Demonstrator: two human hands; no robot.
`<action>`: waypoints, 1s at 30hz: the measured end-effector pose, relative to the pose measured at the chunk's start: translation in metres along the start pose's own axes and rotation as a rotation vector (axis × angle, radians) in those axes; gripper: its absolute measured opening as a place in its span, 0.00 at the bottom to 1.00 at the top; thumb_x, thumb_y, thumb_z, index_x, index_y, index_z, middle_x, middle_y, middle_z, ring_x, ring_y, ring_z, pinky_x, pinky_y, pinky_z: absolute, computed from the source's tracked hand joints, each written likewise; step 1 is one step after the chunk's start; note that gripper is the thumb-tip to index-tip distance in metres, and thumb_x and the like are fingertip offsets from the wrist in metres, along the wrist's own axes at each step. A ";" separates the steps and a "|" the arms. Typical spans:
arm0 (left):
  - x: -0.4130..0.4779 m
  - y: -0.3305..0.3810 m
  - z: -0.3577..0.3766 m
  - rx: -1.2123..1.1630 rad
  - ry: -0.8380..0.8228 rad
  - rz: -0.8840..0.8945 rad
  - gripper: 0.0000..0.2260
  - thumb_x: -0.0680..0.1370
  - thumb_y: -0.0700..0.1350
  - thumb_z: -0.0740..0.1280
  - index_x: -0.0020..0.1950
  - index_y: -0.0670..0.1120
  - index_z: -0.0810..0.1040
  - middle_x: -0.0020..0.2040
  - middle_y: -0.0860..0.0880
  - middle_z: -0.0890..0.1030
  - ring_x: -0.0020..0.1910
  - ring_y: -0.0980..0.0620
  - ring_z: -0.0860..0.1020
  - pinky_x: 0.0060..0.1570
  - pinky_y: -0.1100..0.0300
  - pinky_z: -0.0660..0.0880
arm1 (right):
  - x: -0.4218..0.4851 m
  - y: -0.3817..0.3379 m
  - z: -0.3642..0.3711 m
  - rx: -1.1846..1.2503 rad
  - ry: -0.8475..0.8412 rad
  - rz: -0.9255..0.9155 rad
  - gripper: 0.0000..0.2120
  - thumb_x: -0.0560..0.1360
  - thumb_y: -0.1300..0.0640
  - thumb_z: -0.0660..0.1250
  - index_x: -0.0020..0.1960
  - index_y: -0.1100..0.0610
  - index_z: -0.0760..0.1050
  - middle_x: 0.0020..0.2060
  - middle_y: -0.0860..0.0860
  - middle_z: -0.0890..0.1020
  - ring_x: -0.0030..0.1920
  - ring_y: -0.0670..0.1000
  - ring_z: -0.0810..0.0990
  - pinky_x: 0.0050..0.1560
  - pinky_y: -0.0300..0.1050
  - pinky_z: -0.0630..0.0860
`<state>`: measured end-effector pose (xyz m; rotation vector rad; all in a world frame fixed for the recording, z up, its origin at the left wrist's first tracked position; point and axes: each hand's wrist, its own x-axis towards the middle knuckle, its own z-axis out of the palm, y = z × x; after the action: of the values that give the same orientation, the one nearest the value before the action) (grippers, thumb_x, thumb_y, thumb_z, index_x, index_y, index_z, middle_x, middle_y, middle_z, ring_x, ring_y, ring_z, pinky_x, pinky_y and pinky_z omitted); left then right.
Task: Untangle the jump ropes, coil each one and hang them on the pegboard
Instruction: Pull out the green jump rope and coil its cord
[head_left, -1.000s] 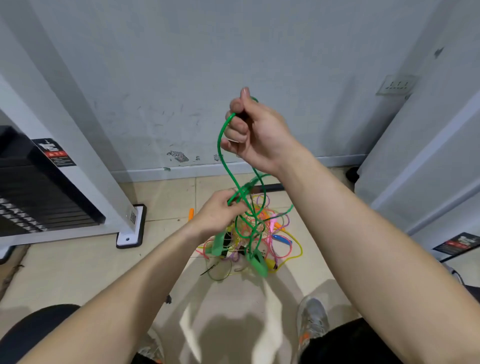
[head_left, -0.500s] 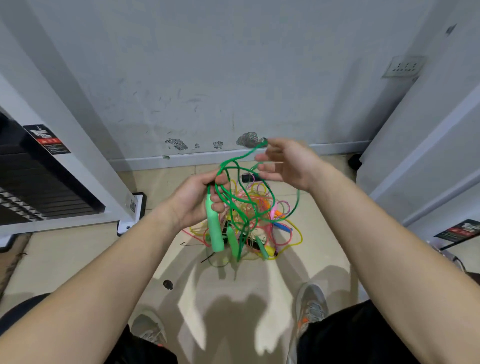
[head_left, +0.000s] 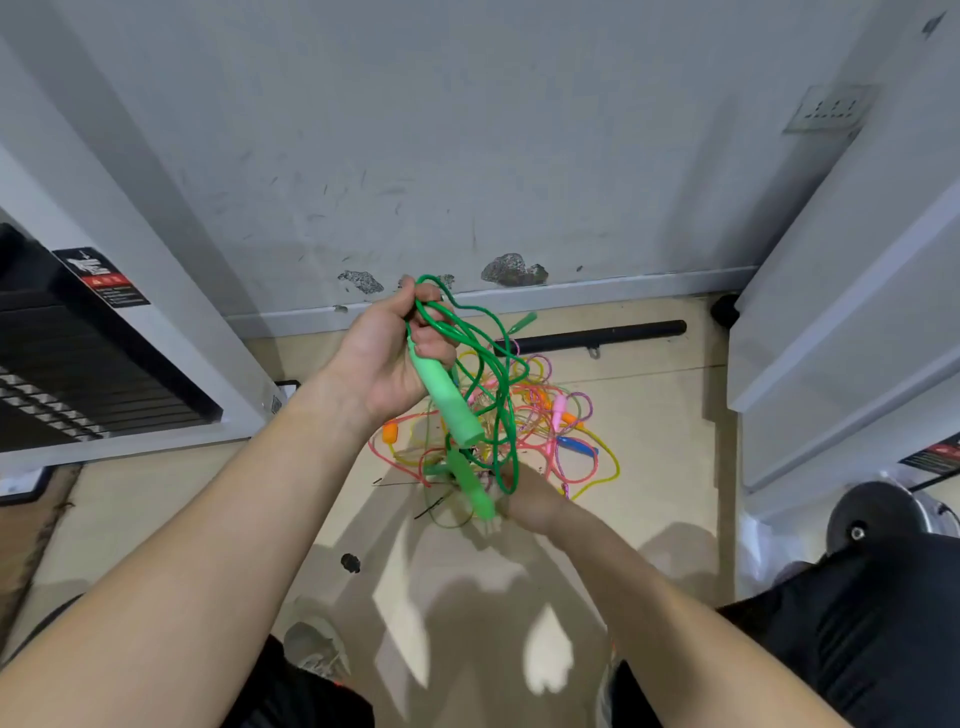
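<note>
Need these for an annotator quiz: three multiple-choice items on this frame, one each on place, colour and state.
1. Where does the black bar lie? A) on the floor by the wall B) on a table C) upright in a corner
2. What colour is the jump rope in the left hand? A) pink B) green C) blue
3. How do the other ropes lie? A) neatly coiled B) hung up C) in a tangled pile
Answers: 1 A, it lies along the wall's base; 2 B, it is green throughout; 3 C, coloured cords cross in one heap.
</note>
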<state>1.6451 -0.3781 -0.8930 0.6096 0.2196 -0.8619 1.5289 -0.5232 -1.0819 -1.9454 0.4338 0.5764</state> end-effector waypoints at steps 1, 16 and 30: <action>0.000 0.001 0.000 -0.027 0.014 0.011 0.21 0.84 0.56 0.56 0.35 0.48 0.71 0.31 0.52 0.67 0.22 0.58 0.65 0.19 0.70 0.62 | -0.005 -0.003 0.007 0.030 -0.085 0.001 0.18 0.68 0.59 0.67 0.56 0.47 0.75 0.50 0.49 0.79 0.50 0.50 0.77 0.50 0.40 0.78; 0.010 0.014 -0.040 0.665 0.463 0.185 0.07 0.85 0.44 0.58 0.51 0.41 0.71 0.41 0.42 0.79 0.21 0.56 0.74 0.17 0.69 0.62 | -0.044 -0.070 0.007 0.737 -0.218 0.070 0.20 0.82 0.41 0.59 0.51 0.57 0.78 0.29 0.47 0.66 0.26 0.47 0.64 0.35 0.42 0.75; -0.007 -0.017 -0.027 0.744 0.386 -0.103 0.17 0.85 0.45 0.54 0.53 0.34 0.77 0.42 0.36 0.85 0.38 0.43 0.85 0.32 0.59 0.82 | -0.080 -0.103 -0.079 0.715 -0.121 -0.126 0.09 0.85 0.55 0.58 0.56 0.59 0.74 0.36 0.55 0.83 0.35 0.52 0.80 0.45 0.52 0.78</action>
<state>1.6294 -0.3661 -0.9188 1.4753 0.2789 -0.9142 1.5344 -0.5477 -0.9319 -1.2365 0.3713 0.3817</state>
